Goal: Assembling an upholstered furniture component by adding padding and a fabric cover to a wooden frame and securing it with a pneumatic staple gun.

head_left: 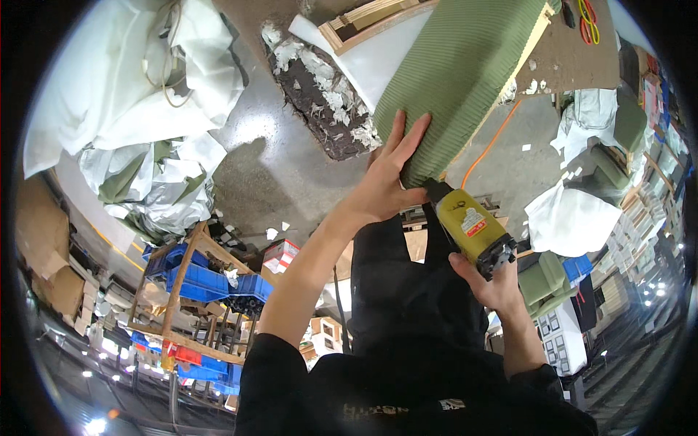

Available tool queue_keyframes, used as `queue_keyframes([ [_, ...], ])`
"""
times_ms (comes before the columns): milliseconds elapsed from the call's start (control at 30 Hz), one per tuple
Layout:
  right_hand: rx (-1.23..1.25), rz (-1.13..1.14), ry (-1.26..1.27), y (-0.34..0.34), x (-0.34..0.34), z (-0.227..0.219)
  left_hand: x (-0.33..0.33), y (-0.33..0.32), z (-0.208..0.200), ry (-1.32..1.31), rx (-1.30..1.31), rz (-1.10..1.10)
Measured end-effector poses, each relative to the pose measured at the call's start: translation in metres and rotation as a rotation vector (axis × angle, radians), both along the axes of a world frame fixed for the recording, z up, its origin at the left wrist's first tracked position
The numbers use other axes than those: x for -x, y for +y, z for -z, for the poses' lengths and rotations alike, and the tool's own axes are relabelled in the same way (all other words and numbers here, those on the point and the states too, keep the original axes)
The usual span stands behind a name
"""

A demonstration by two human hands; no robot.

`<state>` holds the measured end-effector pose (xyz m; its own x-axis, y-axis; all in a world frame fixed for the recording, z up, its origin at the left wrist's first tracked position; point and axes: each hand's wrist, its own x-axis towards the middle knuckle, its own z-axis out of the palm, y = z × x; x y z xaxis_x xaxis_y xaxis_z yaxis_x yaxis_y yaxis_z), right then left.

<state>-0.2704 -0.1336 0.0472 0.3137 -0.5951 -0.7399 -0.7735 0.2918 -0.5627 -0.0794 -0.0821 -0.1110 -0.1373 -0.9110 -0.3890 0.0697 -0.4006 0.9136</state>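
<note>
A panel upholstered in green ribbed fabric [451,80] slants across the upper middle, with pale foam along its right edge. My left hand [389,171] lies on its near left side, fingers stretched and spread against the fabric, thumb toward the tool's nose. My right hand [494,280] grips a yellow-green staple gun [467,221], whose black nose meets the panel's near end. The handle is mostly hidden under the tool's body. Just beyond my left hand, a dark worn pad with torn white stuffing [320,98] covers part of the work surface.
A wooden frame [363,25] stands at the far edge. Red and yellow scissors [587,22] lie at far right. An orange hose [494,142] crosses right of the panel. White-wrapped pieces [145,73] fill the left; a wooden rack [185,276] bears blue bins [195,282].
</note>
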Motion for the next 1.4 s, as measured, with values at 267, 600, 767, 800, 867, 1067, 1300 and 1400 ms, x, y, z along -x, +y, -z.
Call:
queue_keyframes([
  [267, -0.039, -0.08, -0.067, -0.013, 0.003, 0.0, -0.005, -0.001, -0.002, 0.106, -0.01, -0.034],
  [600, 0.004, -0.257, -0.169, -0.025, 0.007, 0.022, -0.025, 0.011, -0.01, 1.103, -0.4, -0.352],
  [767, -0.005, -0.323, -0.165, -0.039, 0.022, 0.024, -0.012, 0.001, -0.029, 1.136, -0.521, -0.639],
  [800, 0.013, -0.306, -0.22, -0.042, 0.03, 0.026, -0.007, -0.002, -0.032, 1.13, -0.517, -0.633],
  [867, 0.116, -0.249, -0.232, -0.048, 0.043, 0.024, 0.002, -0.004, -0.04, 1.101, -0.468, -0.715],
  [1067, -0.192, 0.148, 0.083, -0.096, 0.095, 0.038, 0.038, -0.018, -0.055, -0.243, -0.4, -0.597],
  [1300, 0.153, 0.409, -0.405, -0.18, 0.088, 0.1, 0.108, -0.095, -0.048, -1.169, -0.192, -0.306],
  [1400, 0.146, 0.438, -0.316, -0.22, 0.074, 0.11, 0.129, -0.094, -0.036, -1.233, -0.153, -0.251],
])
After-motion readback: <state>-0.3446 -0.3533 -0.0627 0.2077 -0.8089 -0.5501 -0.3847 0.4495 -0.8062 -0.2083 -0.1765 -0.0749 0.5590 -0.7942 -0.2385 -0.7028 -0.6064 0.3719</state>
